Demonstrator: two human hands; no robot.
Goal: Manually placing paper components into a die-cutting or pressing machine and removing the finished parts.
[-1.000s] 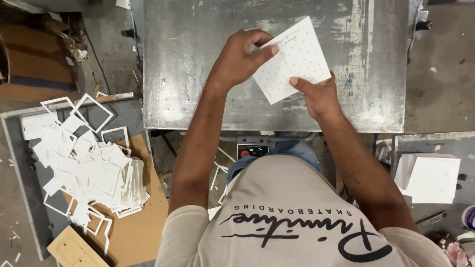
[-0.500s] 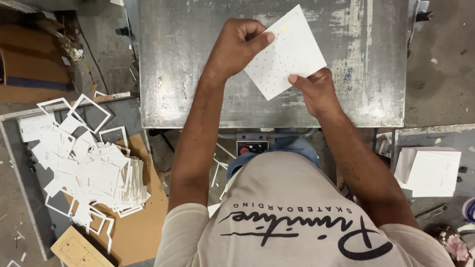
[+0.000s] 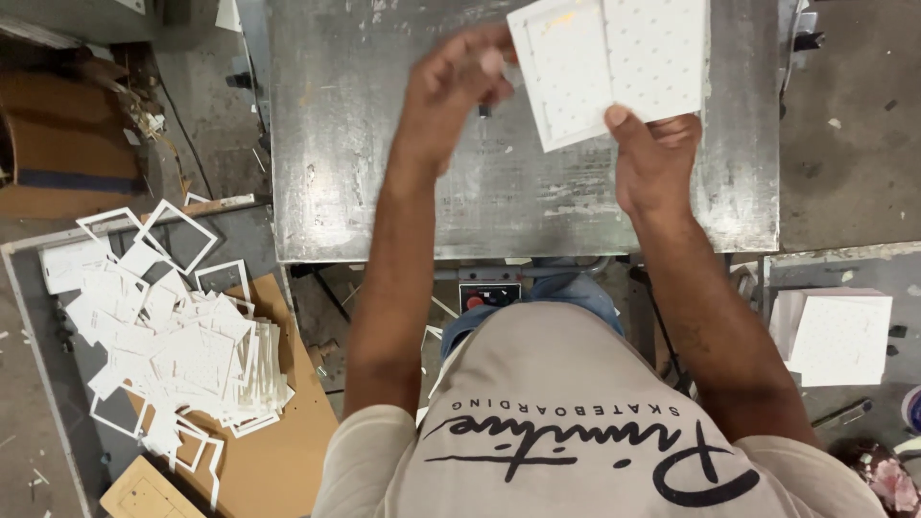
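White card, dotted with small holes and edged by a thin frame, is the sheet held up over the far right part of the steel worktop. The right hand pinches its near edge, thumb on top and fingers closed underneath. The left hand is at the sheet's left edge, fingers bunched near the frame strip; it is blurred, so I cannot tell whether it grips the strip or only touches it.

To part the frame cleanly, it seems best to keep the right hand's hold firm and close to the cut line, and to pull the strip away along the sheet's plane, not upward, so the dotted panel does not crease or tear at a corner.

Farther out, a neat stack of white sheets lies at the near right. At the near left, a loose heap of white frames and offcuts spreads over a grey tray and brown cardboard.
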